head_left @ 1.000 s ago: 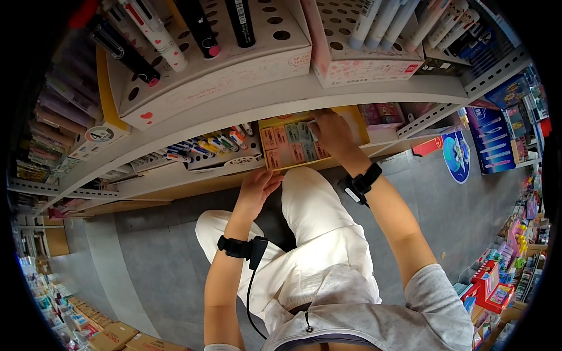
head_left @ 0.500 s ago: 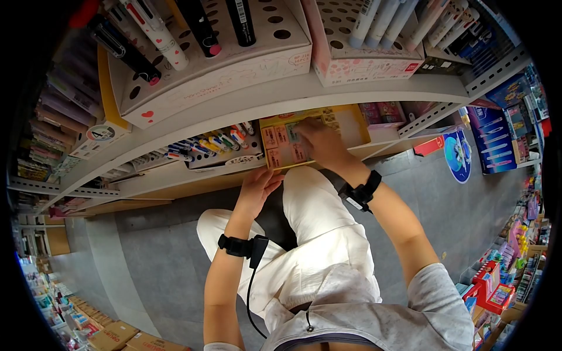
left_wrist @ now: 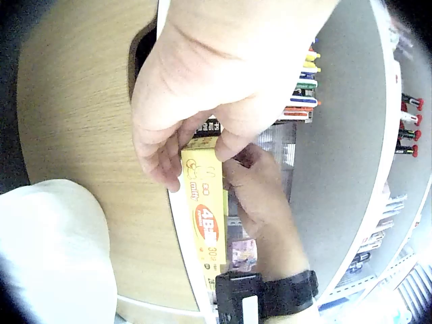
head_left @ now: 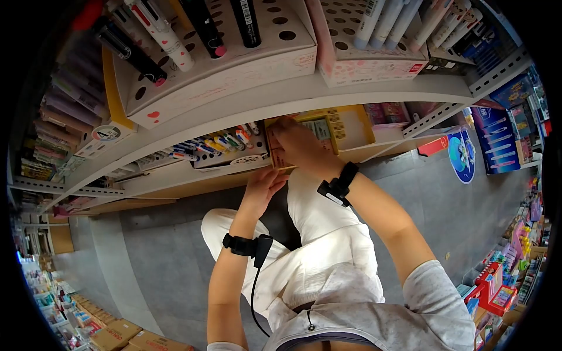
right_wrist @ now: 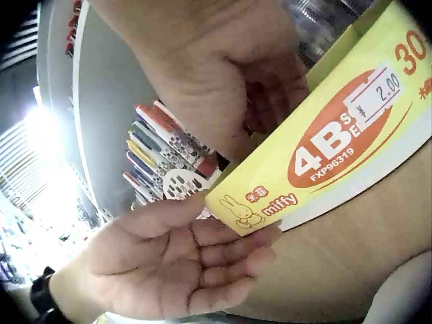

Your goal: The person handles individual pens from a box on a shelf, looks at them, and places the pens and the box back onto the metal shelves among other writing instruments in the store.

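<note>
A yellow 4B Miffy box (right_wrist: 270, 196) with an open top sits on the low shelf. At its near left corner is my left hand (head_left: 260, 190), the thumb at the box's end and the fingers along its front, pinching the corner in the left wrist view. My right hand (head_left: 301, 146) reaches down inside the left part of the box, fingers bent. Its fingertips are hidden behind the box wall, so I cannot tell what they hold. Pale green eraser-sized blocks (head_left: 321, 130) lie beside that hand, with a row of yellow blocks (head_left: 335, 126) to their right.
Left of the box stands a holder of colourful pens (head_left: 222, 141). Pink packs (head_left: 386, 114) lie to its right. The upper shelf edge (head_left: 234, 111) runs close above my hands, carrying pen display boxes (head_left: 222, 88). My knee in white trousers (head_left: 319, 199) is just below the box.
My right hand has moved left inside the box, from its middle to its left end, uncovering the green and yellow blocks. The left hand stays at the corner.
</note>
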The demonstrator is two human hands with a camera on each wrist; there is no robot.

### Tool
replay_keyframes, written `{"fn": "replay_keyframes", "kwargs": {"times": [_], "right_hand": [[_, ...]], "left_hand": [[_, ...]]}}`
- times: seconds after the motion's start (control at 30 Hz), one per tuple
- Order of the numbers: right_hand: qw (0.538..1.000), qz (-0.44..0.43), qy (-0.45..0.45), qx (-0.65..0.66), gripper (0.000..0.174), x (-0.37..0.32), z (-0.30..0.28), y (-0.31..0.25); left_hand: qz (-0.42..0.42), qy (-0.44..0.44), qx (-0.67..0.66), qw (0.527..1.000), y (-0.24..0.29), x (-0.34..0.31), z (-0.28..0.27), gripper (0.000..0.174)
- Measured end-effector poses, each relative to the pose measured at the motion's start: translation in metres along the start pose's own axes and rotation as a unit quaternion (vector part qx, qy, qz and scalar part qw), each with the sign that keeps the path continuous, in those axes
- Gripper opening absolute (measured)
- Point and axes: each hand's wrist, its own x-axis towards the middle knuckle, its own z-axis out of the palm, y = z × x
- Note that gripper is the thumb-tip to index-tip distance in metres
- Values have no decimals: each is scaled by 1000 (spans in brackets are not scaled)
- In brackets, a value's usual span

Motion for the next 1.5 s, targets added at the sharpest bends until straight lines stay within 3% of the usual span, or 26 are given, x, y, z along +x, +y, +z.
{"fn": "replay_keyframes", "kwargs": {"times": [0.2,0.47,0.77,1.0,1.07,1.1,1.17,1.3,1.5], "right_hand": [[999,39,-30,18,39,-1,0,3],[999,-36,-15,-28,34,0,7,8],[999,-35,10,-19,22,5,-1,5],[999,-28,-32,-28,26,6,-15,10],[992,-106,52,35,29,2,-21,17],[992,-106,50,35,29,-1,-26,17],[996,-49,-78,6,32,-8,-35,15],[995,-17,-93,20,32,-17,-36,14],[991,-51,-115,47,32,-17,-22,27]], "left_hand": [[-10,-8,0,1000,-2,3,-3,19],[-10,-1,-13,1000,0,1,1,19],[-4,3,-22,1000,-1,1,1,16],[-7,16,-19,1000,-1,2,3,15],[-12,18,-19,1000,-2,3,1,15],[-13,19,-20,1000,-3,2,0,15],[-2,4,-19,1000,-4,2,-1,15],[-6,6,-26,1000,-2,2,1,15],[-4,-3,-27,1000,-3,0,-1,16]]}}
